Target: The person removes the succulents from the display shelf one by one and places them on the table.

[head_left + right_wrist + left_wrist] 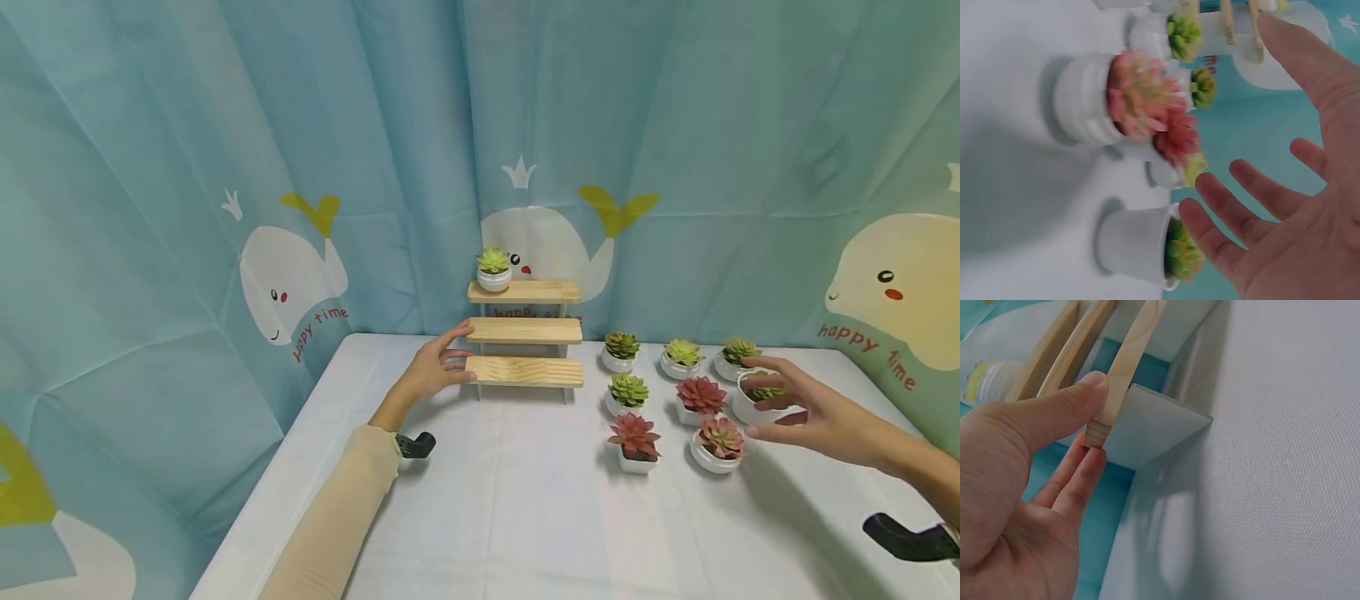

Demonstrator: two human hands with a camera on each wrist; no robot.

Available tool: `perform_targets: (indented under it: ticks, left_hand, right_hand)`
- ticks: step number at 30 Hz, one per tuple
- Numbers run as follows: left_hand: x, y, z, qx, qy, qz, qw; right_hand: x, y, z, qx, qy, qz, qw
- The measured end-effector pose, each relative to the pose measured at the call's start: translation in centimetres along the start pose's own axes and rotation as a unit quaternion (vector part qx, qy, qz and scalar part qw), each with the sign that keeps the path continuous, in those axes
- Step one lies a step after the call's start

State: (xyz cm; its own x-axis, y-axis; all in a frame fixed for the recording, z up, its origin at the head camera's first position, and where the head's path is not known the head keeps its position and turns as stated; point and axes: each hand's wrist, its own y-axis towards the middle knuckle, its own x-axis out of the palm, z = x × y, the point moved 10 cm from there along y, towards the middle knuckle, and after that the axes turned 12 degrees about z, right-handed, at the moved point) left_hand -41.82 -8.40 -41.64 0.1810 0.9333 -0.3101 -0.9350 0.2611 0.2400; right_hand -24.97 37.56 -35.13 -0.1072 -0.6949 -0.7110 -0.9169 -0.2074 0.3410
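Note:
A three-tier wooden stand (525, 372) with pale supports stands at the back of the table. My left hand (433, 367) is at its left side, and in the left wrist view the thumb and fingers pinch the end of its lowest board (1119, 378). One green potted succulent (493, 270) sits on the top board's left end. My right hand (821, 412) hovers with spread fingers beside a white-potted green succulent (752, 407), holding nothing. Just left of that hand is a pink succulent (717, 445) in a round white pot, large in the right wrist view.
Right of the stand, several more succulents stand in white pots, among them a red one (634, 442) at the front, another red one (701, 400) behind it and a dark green one (621, 352) at the back. A blue whale-print curtain (420, 167) hangs behind the white table (540, 517).

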Motion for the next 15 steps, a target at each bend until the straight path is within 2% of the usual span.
perform_targets:
  ticks: [7,15]
  left_hand:
    - [0.0,-0.1,0.3,0.008,-0.002,-0.002,1.0000]
    - [0.1,-0.1,0.3,0.004,0.000,0.000,1.0000]
  right_hand:
    - [-1.9,2.0,-1.4,0.003,-0.037,0.026,0.999]
    - [-3.5,3.6,-2.7,-0.008,-0.035,0.050,0.998]
